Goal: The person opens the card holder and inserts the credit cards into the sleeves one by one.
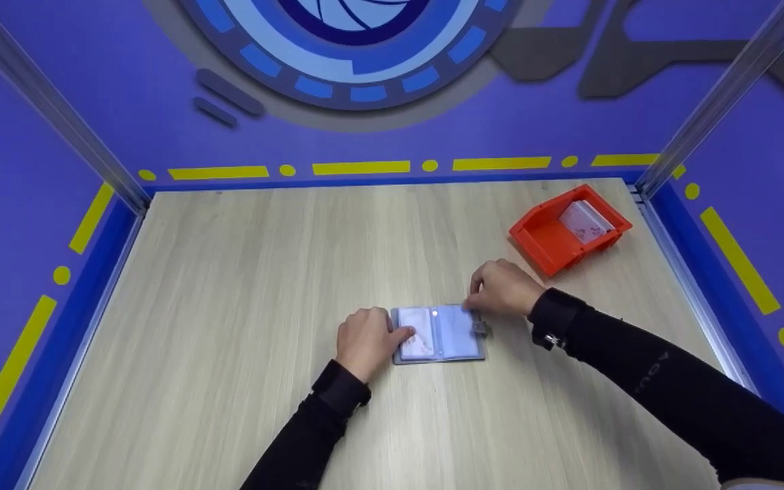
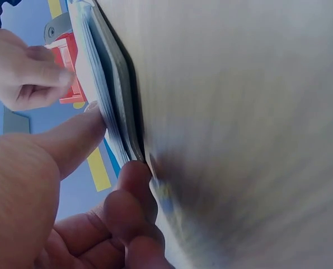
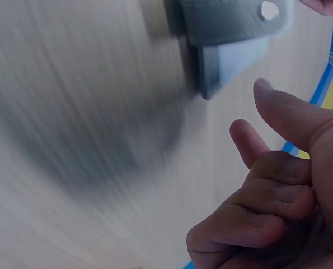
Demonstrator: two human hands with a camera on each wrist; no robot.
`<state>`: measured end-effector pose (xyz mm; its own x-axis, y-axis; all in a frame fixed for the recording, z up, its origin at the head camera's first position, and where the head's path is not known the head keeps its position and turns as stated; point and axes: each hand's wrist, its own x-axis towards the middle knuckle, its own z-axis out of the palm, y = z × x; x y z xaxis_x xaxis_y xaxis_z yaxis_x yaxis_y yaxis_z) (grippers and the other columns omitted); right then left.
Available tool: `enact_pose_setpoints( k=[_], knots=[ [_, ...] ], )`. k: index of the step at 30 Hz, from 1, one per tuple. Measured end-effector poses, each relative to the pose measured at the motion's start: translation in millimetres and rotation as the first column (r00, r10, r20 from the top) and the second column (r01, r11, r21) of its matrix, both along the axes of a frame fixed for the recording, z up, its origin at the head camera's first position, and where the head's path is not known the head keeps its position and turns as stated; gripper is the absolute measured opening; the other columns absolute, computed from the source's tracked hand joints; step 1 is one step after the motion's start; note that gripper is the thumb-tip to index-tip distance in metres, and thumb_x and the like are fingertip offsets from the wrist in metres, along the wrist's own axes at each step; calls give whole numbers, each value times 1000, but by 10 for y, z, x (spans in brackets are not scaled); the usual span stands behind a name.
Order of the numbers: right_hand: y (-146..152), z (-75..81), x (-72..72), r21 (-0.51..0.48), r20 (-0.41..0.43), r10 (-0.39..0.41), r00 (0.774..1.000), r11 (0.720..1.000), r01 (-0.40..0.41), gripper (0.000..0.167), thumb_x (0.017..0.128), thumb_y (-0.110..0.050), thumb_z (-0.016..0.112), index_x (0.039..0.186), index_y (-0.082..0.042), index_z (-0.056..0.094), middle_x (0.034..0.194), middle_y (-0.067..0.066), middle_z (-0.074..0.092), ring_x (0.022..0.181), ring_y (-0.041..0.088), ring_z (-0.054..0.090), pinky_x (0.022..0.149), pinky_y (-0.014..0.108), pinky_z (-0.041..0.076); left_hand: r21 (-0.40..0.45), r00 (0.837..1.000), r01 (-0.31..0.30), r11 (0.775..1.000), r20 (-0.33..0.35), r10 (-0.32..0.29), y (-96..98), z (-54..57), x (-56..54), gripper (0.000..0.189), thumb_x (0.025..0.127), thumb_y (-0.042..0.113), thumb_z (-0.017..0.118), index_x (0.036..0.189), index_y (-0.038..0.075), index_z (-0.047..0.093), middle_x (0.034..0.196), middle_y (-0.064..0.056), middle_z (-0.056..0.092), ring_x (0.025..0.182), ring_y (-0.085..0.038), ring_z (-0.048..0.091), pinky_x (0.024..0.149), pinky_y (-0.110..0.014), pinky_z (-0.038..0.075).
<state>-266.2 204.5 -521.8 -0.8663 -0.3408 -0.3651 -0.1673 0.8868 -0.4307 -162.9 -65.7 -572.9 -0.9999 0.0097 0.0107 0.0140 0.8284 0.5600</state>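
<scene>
A small grey card holder [image 1: 460, 333] lies spread open on the table, its clear plastic sleeves facing up. Under the left sleeve a white card [image 1: 417, 344] with reddish marks shows. My left hand [image 1: 366, 340] grips the holder's left edge, thumb over the sleeves and fingertips at the cover [image 2: 121, 89]. By the holder's upper right corner is my right hand [image 1: 504, 289]. In the right wrist view its thumb [image 3: 289, 109] and index finger stand apart with nothing between them, the other fingers curled. A grey strap [image 3: 233, 22] with a metal snap sticks out from the holder's right side.
An orange-red bin [image 1: 548, 245] stands at the back right of the wooden table [image 1: 263, 272], with a stack of pale cards [image 1: 586, 221] inside. Blue printed panels [image 1: 365, 146] close off the back and both sides.
</scene>
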Motion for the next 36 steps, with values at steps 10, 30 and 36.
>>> enact_pose_setpoints(
  k=[10, 30, 36],
  knots=[
    [-77, -106, 3, 10, 3, 49, 999, 999, -49, 16, 95, -25, 88, 105, -13, 85, 96, 4, 77, 89, 22, 65, 79, 34, 50, 5, 1000, -4, 1000, 1, 4, 13, 5, -5, 48, 88, 49, 92, 67, 17, 63, 66, 8, 56, 59, -10, 50, 54, -29, 37],
    [-132, -228, 72, -107, -58, 111, 992, 987, -117, 8, 99, -20, 83, 101, -13, 84, 89, 2, 75, 79, 17, 63, 73, 31, 49, -5, 1000, -4, 1000, -3, 4, -11, 7, 5, 48, 89, 50, 91, 68, 16, 64, 67, 6, 60, 60, -11, 53, 56, -31, 39],
    [-176, -257, 71, -111, -63, 127, 990, 985, -133, 7, 100, -19, 81, 103, -13, 83, 94, 3, 76, 85, 18, 64, 76, 30, 49, -6, 1000, -3, 1000, 6, 3, -8, -1, 1, 47, 89, 50, 91, 69, 17, 64, 67, 6, 61, 60, -12, 54, 56, -31, 39]
  ],
)
